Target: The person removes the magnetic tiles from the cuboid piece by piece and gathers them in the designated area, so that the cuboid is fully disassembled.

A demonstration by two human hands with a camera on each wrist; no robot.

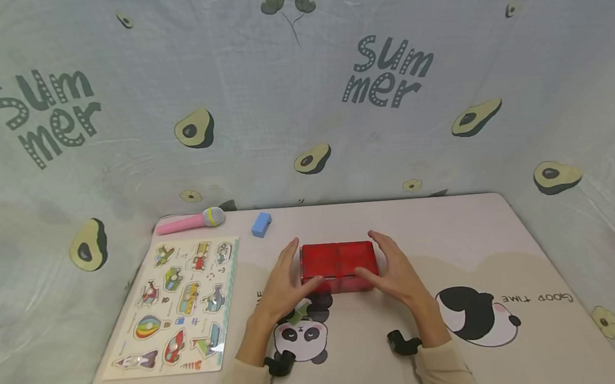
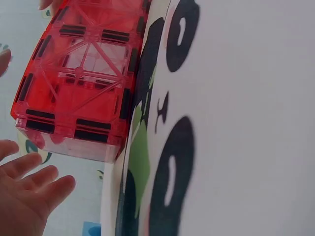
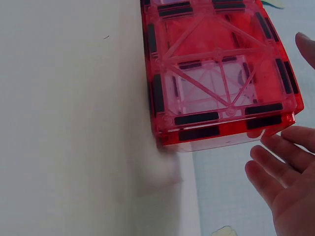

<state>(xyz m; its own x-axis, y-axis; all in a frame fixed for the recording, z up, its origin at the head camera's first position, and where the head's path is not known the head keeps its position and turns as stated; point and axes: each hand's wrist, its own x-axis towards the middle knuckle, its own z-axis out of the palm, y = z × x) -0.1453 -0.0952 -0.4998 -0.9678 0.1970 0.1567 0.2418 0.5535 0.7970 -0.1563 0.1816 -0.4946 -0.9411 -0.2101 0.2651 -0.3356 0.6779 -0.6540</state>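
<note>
A box of red see-through magnetic tiles (image 1: 338,261), two squares wide, sits on the table between both hands. Black magnet strips line the tile edges, seen up close in the left wrist view on the near tile wall (image 2: 81,81). My left hand (image 1: 281,288) stands at the box's left end, fingers extended and spread, thumb toward the front corner. On the opposite end is my right hand (image 1: 403,276), its fingers loosely straight. In the right wrist view its fingertips (image 3: 266,169) lie right by the end wall. Neither hand is curled round the box.
At left lies a vehicle picture puzzle board (image 1: 181,305). Behind it are a pink toy microphone (image 1: 189,222) and a small blue block (image 1: 261,225). A printed cloth (image 1: 257,88) hangs at the table's back edge. Panda prints mark the table cover (image 1: 385,377).
</note>
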